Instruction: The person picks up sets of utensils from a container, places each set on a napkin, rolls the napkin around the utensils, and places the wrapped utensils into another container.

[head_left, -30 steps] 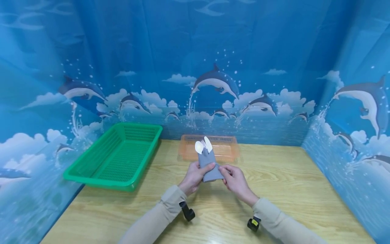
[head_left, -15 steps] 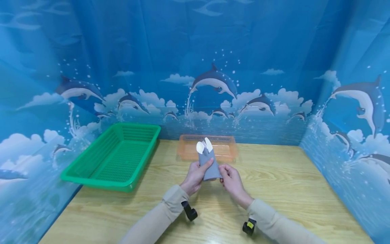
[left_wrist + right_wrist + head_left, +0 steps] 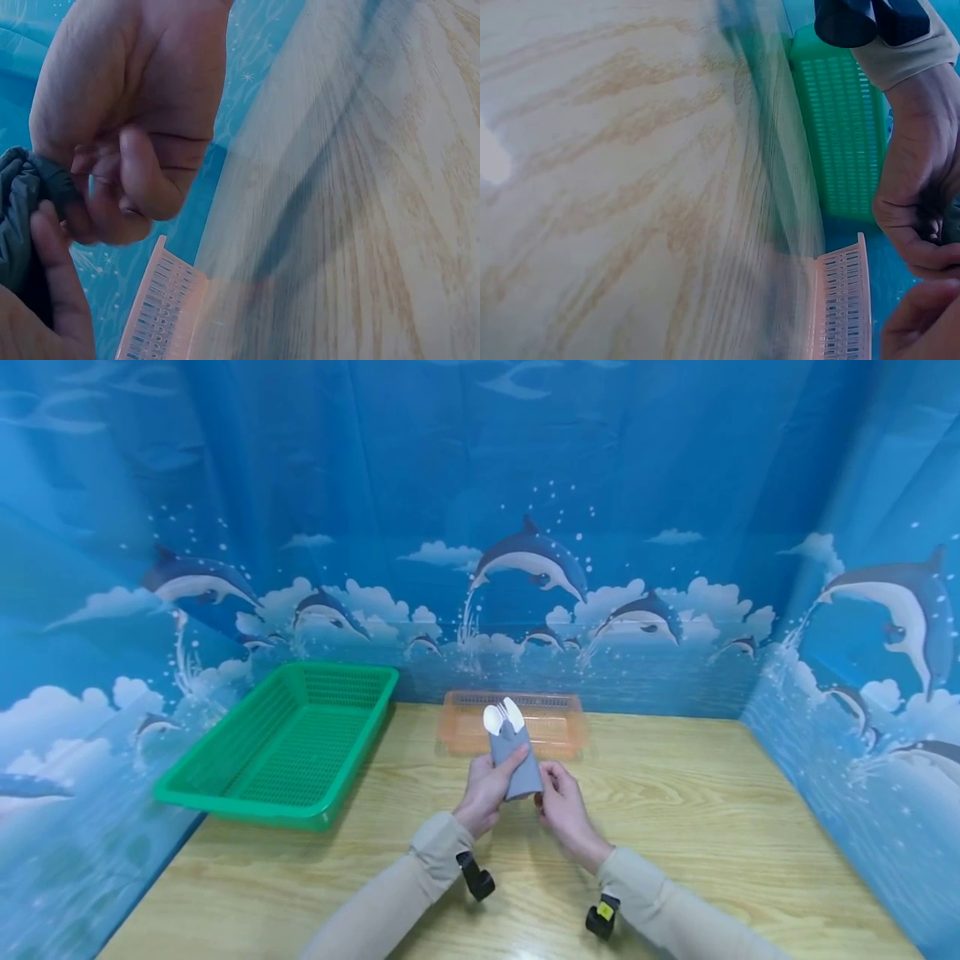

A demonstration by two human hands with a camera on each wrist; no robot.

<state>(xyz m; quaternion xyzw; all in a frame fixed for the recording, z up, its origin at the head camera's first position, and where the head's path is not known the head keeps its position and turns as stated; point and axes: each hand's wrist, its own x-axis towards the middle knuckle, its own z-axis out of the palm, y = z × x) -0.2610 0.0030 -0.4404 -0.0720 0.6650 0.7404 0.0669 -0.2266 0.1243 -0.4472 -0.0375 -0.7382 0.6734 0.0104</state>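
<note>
A grey cloth napkin [image 3: 523, 779] is folded into a narrow sleeve, held tilted above the table. From its top stick a white spoon [image 3: 492, 719], a fork [image 3: 504, 714] and a knife [image 3: 514, 716]; their handles are hidden in the cloth. My left hand [image 3: 483, 792] grips the napkin from the left, thumb across its front. At its lower right edge my right hand [image 3: 564, 808] pinches the cloth with curled fingers. In the left wrist view, bunched grey cloth [image 3: 16, 217] shows between both hands; in the right wrist view, only a sliver of it appears at the right edge.
A large green plastic basket [image 3: 322, 810] stands at the left of the wooden table [image 3: 690, 827]. Behind the hands, by the backdrop, sits a shallow orange-pink basket [image 3: 566, 735]. A blue dolphin-print curtain [image 3: 420, 460] encloses the back and sides.
My right hand has moved slightly left, and the napkin's lower right corner, which flared out before, now lies closer in, making the bundle narrower. The left hand keeps its grip.
</note>
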